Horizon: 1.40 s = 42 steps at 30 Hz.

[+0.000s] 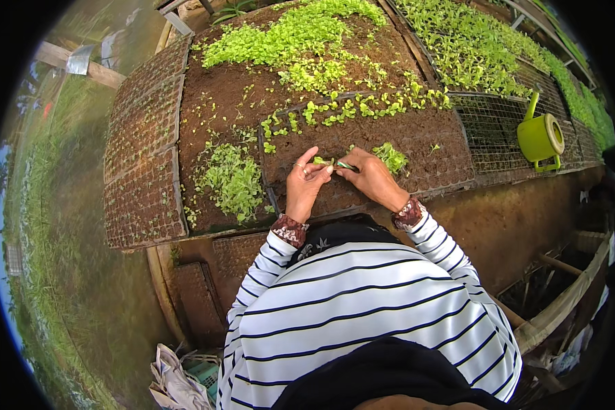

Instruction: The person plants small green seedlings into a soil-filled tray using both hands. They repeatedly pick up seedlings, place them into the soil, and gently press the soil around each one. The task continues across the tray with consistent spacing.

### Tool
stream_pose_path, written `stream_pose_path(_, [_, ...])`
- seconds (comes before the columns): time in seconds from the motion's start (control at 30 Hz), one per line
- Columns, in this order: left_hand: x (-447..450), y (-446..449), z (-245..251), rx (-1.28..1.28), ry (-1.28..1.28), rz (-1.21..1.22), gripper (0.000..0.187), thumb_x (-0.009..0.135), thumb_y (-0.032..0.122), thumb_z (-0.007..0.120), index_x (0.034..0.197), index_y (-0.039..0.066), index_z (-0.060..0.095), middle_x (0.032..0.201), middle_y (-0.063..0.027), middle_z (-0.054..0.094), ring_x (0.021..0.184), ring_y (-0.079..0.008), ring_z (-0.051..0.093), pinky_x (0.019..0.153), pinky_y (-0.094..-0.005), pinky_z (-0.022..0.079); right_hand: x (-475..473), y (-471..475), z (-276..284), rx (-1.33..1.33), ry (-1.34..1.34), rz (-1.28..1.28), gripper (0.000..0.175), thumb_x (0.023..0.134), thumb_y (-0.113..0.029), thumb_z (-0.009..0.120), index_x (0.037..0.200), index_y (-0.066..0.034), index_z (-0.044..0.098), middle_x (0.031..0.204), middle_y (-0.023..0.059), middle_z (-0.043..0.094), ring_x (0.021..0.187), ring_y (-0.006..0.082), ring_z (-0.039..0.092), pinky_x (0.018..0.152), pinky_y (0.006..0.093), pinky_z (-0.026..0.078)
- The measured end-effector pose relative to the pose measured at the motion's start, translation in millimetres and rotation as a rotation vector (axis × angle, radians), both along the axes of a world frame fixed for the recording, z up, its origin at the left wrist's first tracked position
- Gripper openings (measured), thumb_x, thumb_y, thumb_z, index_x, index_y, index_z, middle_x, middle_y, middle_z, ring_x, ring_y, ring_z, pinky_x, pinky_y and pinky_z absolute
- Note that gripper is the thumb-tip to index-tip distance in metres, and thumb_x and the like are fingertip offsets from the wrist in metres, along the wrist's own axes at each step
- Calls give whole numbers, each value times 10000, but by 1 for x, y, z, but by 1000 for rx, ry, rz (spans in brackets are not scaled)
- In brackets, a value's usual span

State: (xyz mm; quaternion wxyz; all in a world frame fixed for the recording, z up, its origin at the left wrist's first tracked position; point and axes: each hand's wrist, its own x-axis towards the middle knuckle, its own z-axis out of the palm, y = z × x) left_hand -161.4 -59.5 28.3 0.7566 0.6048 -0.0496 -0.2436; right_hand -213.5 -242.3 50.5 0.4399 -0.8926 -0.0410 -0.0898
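Over a soil-filled seedling tray (420, 138), my two hands meet at the fingertips. Between the thumb and fingers of my left hand (303, 189) is a small green seedling (322, 160); the fingers hide part of it. My right hand (376, 177) grips a thin green-and-white striped stick (344, 165), its tip close to my left thumb. Just beyond my right hand, a small bunch of loose seedlings (391, 158) lies on the tray. Young plants (359, 110) stand in rows along the tray's far side. One small seedling (434, 148) sits farther right.
Left of the tray is a heap of seedlings (230, 179) on soil. Dense seedlings (297, 36) grow at the back. More cell trays (143, 195) line the bench's left end. A yellow-green watering can (538, 138) stands at right on a wire grid (484, 130).
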Motion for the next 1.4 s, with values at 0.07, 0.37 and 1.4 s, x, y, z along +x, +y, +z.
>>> stream_pose_path(0.07, [3, 4, -4, 27, -1, 36, 576, 934, 61, 695, 1442, 4, 430, 1057, -92, 661, 937, -136, 653, 809, -268, 561, 1, 2, -3, -4, 22, 7, 177, 863, -124, 704, 1011, -27, 713, 953, 149, 645, 872, 368, 646, 732, 423, 505])
stream_pose_path(0.37, [4, 25, -9, 12, 80, 95, 545, 934, 92, 704, 1408, 2, 452, 996, -58, 658, 928, -130, 665, 807, -260, 559, 3, 4, 2, 21, 99, 8, 196, 864, -102, 717, 1044, -24, 713, 964, 136, 647, 852, 320, 648, 730, 384, 504])
stream_pose_path(1.4, [9, 39, -4, 0, 17, -14, 589, 916, 58, 715, 1445, 32, 460, 1032, -67, 666, 931, -135, 659, 813, -265, 552, 12, 25, 9, 532, 386, -184, 219, 947, -254, 684, 993, -42, 715, 716, -49, 571, 619, 40, 462, 547, 237, 357])
